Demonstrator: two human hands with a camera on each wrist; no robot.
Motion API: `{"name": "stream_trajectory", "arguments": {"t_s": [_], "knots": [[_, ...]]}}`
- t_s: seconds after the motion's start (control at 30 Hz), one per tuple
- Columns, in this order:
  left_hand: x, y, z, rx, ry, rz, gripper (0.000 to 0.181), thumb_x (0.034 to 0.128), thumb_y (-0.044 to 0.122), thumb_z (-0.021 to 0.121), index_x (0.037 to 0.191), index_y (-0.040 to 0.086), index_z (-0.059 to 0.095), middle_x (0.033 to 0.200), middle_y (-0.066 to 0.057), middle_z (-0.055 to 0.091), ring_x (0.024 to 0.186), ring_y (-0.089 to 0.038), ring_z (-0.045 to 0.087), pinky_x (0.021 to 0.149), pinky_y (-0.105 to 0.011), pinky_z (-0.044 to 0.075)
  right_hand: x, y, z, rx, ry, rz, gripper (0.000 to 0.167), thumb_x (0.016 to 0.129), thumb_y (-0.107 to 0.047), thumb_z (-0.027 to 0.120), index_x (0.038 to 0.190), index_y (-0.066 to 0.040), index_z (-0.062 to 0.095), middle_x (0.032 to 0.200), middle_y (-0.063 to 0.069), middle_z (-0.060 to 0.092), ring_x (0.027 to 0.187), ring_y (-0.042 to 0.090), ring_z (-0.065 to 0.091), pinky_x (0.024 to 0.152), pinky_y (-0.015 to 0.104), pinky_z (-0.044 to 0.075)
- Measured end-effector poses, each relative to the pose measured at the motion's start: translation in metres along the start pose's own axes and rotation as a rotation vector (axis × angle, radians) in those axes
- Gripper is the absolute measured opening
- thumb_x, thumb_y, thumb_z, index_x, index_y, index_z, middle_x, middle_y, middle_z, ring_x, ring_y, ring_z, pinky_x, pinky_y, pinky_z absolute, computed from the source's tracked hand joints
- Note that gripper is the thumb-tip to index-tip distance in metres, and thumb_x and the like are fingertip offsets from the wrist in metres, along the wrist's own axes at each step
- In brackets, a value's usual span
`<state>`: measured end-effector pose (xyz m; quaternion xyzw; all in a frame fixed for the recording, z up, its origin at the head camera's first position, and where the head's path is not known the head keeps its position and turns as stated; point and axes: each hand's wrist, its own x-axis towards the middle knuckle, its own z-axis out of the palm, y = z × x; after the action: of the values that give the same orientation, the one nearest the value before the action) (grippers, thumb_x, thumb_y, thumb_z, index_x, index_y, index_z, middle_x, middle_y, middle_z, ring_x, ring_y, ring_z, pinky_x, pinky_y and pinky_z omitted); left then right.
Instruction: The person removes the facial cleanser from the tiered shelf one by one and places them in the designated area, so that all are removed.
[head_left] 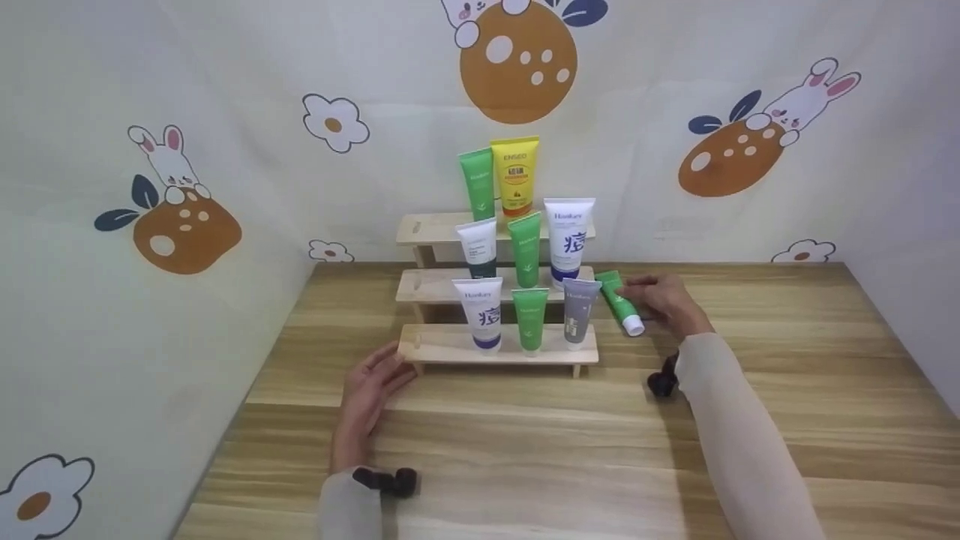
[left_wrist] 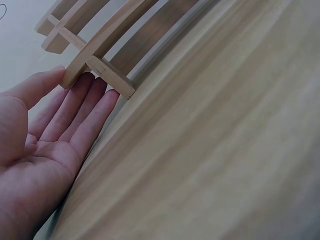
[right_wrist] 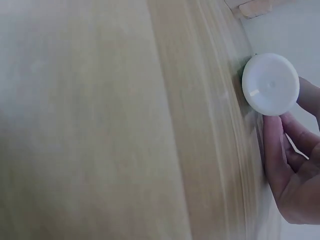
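A three-tier wooden display stand (head_left: 427, 346) holds several squeeze tubes standing on their caps. My left hand (head_left: 375, 382) is at the left end of its lowest step. In the left wrist view the thumb (left_wrist: 47, 82) meets the board's corner and the fingers reach beneath it. To the right of the stand, my right hand (head_left: 660, 300) pinches a green squeeze tube (head_left: 619, 300), tilted with its white cap toward me. The right wrist view shows that cap (right_wrist: 271, 85) end-on, close to the tabletop, hiding most of the tube.
On the lowest step are a white-and-blue tube (head_left: 480, 311), a green tube (head_left: 530, 319) and a grey tube (head_left: 580, 311). The top step carries a yellow tube (head_left: 516, 176) beside a green one (head_left: 478, 184). A patterned cloth (head_left: 637, 150) hangs behind the wooden table (head_left: 525, 450).
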<state>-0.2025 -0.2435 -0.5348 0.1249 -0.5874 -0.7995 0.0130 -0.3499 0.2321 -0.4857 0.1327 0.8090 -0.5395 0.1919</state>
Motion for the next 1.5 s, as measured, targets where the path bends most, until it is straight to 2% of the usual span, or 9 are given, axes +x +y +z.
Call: {"name": "stream_trajectory", "arguments": {"t_s": [0.1,0.27,0.43,0.63,0.77,0.93,1.2,1.33,1.5], "knots": [[0.000,0.000,-0.001,0.010,-0.008,0.007,0.049,0.0973,0.005,0.063,0.142,-0.008,0.047,0.137,-0.022,0.057,0.102,-0.023,0.071,0.096,-0.037,0.062,-0.001,-0.002,0.004,0.045,0.012,-0.002,0.062,0.094,-0.030,0.072,0.147,-0.008,0.048,0.149,0.015,0.049,0.120,0.021,0.054,0.100,0.029,0.053],[-0.001,-0.001,-0.001,0.007,-0.024,0.015,0.049,0.0981,0.004,0.061,0.142,-0.011,0.045,0.125,-0.015,0.064,0.101,-0.021,0.071,0.095,-0.036,0.063,0.000,-0.004,0.008,0.115,0.031,0.028,0.062,0.094,-0.024,0.071,0.148,-0.006,0.046,0.143,0.016,0.052,0.101,0.015,0.064,0.086,0.026,0.063],[-0.002,-0.002,-0.001,0.012,-0.023,0.009,0.050,0.0978,0.005,0.063,0.142,-0.011,0.045,0.124,-0.014,0.064,0.101,-0.021,0.071,0.096,-0.037,0.062,0.001,-0.003,0.007,0.097,0.036,0.077,0.061,0.096,-0.028,0.069,0.149,-0.010,0.046,0.144,0.014,0.052,0.101,0.014,0.061,0.086,0.025,0.060],[-0.001,-0.001,-0.001,0.004,-0.020,0.009,0.050,0.0979,0.006,0.063,0.142,-0.010,0.045,0.126,-0.013,0.063,0.101,-0.021,0.071,0.097,-0.037,0.062,0.000,-0.005,0.008,0.138,0.025,0.040,0.065,0.094,-0.027,0.072,0.149,-0.007,0.044,0.139,0.016,0.056,0.089,0.011,0.067,0.085,0.028,0.065],[0.000,-0.001,0.001,-0.017,-0.023,0.020,0.050,0.0980,0.005,0.063,0.141,-0.011,0.045,0.120,-0.010,0.066,0.100,-0.021,0.071,0.096,-0.037,0.062,-0.001,-0.008,0.004,0.109,0.011,0.060,0.069,0.093,-0.035,0.072,0.150,-0.009,0.043,0.138,0.013,0.054,0.100,0.014,0.064,0.088,0.028,0.063],[0.001,-0.002,0.003,-0.023,-0.026,0.017,0.051,0.0981,0.006,0.062,0.142,-0.011,0.044,0.125,-0.011,0.064,0.099,-0.021,0.072,0.096,-0.036,0.062,-0.002,-0.016,-0.005,-0.021,-0.030,0.081,0.071,0.095,-0.049,0.064,0.150,-0.009,0.044,0.141,0.011,0.051,0.116,0.019,0.056,0.095,0.027,0.056],[0.002,-0.002,0.000,-0.010,-0.024,0.017,0.048,0.0983,0.004,0.061,0.141,-0.011,0.045,0.126,-0.014,0.062,0.099,-0.022,0.072,0.095,-0.036,0.063,-0.015,-0.041,-0.018,-0.135,-0.037,-0.011,0.075,0.100,-0.048,0.057,0.151,0.003,0.034,0.146,0.022,0.045,0.129,0.034,0.049,0.111,0.044,0.051],[0.002,-0.001,0.000,0.006,-0.012,0.010,0.048,0.0983,0.005,0.062,0.141,-0.010,0.046,0.129,-0.016,0.061,0.100,-0.021,0.072,0.095,-0.035,0.063,-0.026,-0.065,-0.027,-0.156,-0.024,-0.120,0.076,0.101,-0.048,0.054,0.151,0.005,0.033,0.153,0.027,0.039,0.141,0.040,0.041,0.119,0.051,0.044],[0.001,0.000,-0.003,0.016,-0.012,0.006,0.049,0.0984,0.007,0.062,0.141,-0.010,0.046,0.132,-0.018,0.061,0.101,-0.022,0.072,0.096,-0.036,0.062,-0.044,-0.097,-0.034,-0.144,0.001,-0.286,0.071,0.100,-0.050,0.054,0.148,0.000,0.040,0.149,0.024,0.044,0.139,0.039,0.043,0.119,0.050,0.043]]}}
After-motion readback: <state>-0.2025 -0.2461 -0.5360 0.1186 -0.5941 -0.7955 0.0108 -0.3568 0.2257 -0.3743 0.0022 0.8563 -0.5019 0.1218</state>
